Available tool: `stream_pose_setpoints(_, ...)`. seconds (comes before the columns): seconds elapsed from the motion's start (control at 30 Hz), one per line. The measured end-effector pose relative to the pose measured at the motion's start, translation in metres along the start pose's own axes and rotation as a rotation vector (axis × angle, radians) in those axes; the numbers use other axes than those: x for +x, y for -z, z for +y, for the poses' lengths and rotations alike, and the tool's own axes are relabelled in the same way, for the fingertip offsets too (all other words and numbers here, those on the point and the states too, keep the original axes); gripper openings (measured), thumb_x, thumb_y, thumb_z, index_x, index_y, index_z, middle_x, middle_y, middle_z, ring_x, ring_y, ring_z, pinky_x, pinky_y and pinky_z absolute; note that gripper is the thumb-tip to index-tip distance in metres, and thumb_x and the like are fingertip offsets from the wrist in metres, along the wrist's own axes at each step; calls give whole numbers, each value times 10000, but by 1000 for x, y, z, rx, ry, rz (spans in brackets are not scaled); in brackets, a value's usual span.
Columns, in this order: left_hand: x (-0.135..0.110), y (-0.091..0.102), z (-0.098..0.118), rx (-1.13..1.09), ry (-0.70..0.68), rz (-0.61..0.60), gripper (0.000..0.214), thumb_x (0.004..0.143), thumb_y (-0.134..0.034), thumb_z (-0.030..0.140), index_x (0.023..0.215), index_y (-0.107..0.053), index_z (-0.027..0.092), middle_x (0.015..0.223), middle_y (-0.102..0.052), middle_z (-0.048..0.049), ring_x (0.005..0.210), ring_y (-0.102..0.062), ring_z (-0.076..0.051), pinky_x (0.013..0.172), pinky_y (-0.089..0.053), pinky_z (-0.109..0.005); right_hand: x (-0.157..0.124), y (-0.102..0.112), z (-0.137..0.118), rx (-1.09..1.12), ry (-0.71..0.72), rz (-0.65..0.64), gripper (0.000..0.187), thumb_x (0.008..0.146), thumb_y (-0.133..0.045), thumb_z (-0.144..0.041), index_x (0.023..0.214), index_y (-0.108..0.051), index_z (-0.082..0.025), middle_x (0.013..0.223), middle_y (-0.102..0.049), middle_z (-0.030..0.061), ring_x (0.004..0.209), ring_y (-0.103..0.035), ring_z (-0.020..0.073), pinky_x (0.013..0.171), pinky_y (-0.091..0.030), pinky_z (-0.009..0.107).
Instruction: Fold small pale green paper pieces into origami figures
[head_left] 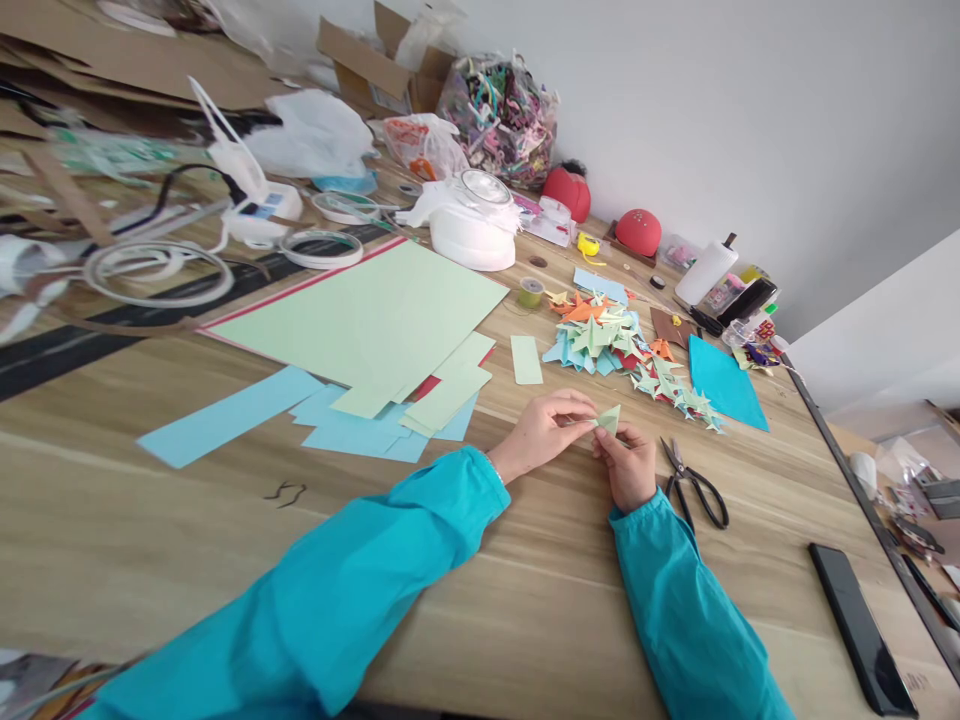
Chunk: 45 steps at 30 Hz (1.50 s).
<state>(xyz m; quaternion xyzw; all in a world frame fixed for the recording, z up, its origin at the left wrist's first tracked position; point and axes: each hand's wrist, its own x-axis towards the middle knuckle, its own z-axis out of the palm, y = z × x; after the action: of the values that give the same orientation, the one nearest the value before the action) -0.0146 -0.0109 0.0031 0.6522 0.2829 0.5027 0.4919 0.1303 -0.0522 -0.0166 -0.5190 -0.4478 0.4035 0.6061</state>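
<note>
Between my two hands is a small folded piece of pale green paper [609,419], its pointed tip sticking up. My left hand [546,430] pinches it from the left side. Fingers and thumb of my right hand [627,463] are closed on its lower right part. Just beyond lies a pile of folded paper stars [596,335] in green, blue, orange and red. A pale green paper rectangle [526,360] rests on the wooden table [480,610] to the upper left of my hands. Black-handled scissors [694,485] lie right of my right hand.
Large green sheets [360,310] and blue paper strips [229,415] spread at left. A thread spool [530,292], a turquoise sheet [726,382] and a white bottle [705,272] stand or lie farther back. A black phone [861,625] is near the right edge. Coils and a white device [259,205] occupy the far left.
</note>
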Motion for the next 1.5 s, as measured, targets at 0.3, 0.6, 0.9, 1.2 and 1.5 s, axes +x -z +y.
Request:
stream_pose_setpoints(0.3,0,-1,0,52,35,-76,146,759,-597,245,832,-682,153,999,-620,-83,898,-600,-183,705,-510,-268,0,1,2,-50,-3,7,235,621,-736,-379,709,-694,-166,605,-650,18,506,-535,128,522,-449,275)
stream_pose_setpoints(0.6,1,-1,2,20,107,-119,89,751,-571,229,733,-593,144,988,-613,-75,838,-588,-164,680,-485,-260,0,1,1,-72,12,-18,218,636,-734,-358,727,-708,-162,606,-652,16,523,-541,135,537,-442,276)
stream_pose_setpoints(0.9,1,0,4,7,118,-134,116,746,-592,253,766,-593,139,1012,-593,-76,821,-582,-157,688,-488,-265,-1,0,-2,-124,37,-33,196,672,-705,-358,710,-712,-166,549,-611,-11,527,-517,129,551,-424,267)
stream_pose_setpoints(1.2,-1,-2,2,19,35,-86,111,740,-624,245,772,-641,141,997,-590,-88,889,-592,-184,729,-520,-283,1,1,-2,-7,-31,-40,235,629,-729,-388,734,-720,-177,637,-656,19,522,-520,129,535,-446,279)
stream_pose_setpoints(1.5,-1,-3,1,30,36,-38,107,730,-639,246,706,-638,142,937,-616,-81,879,-603,-183,741,-507,-281,0,1,-1,3,-26,-53,224,645,-722,-379,740,-716,-176,623,-643,10,520,-514,121,536,-441,271)
